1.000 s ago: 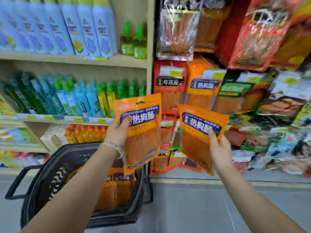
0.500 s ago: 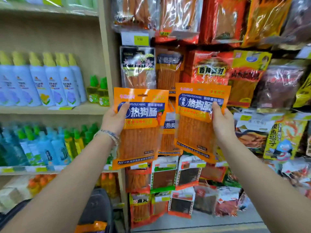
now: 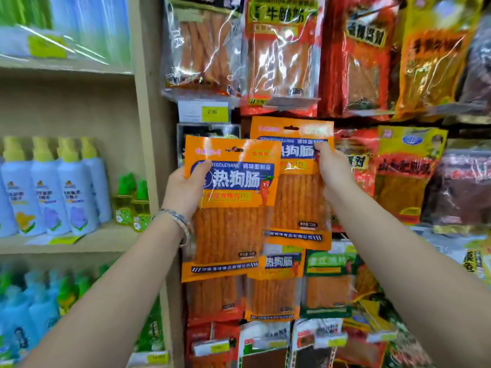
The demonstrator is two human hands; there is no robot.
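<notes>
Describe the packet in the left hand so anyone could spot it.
Find the hanging snacks beside the beige shelf post. There the left hand grips an orange snack packet. Unlike its twin in the right hand, it sits lower, overlapping in front.

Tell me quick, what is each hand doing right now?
Left hand: grips the nearer orange packet by its left edge.
Right hand: pinches the farther orange packet near its top right.

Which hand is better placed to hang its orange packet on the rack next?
Probably right: the right hand holds the rear packet higher, nearer the hung packs; the left hand holds the front packet lower, overlapping it.
</notes>
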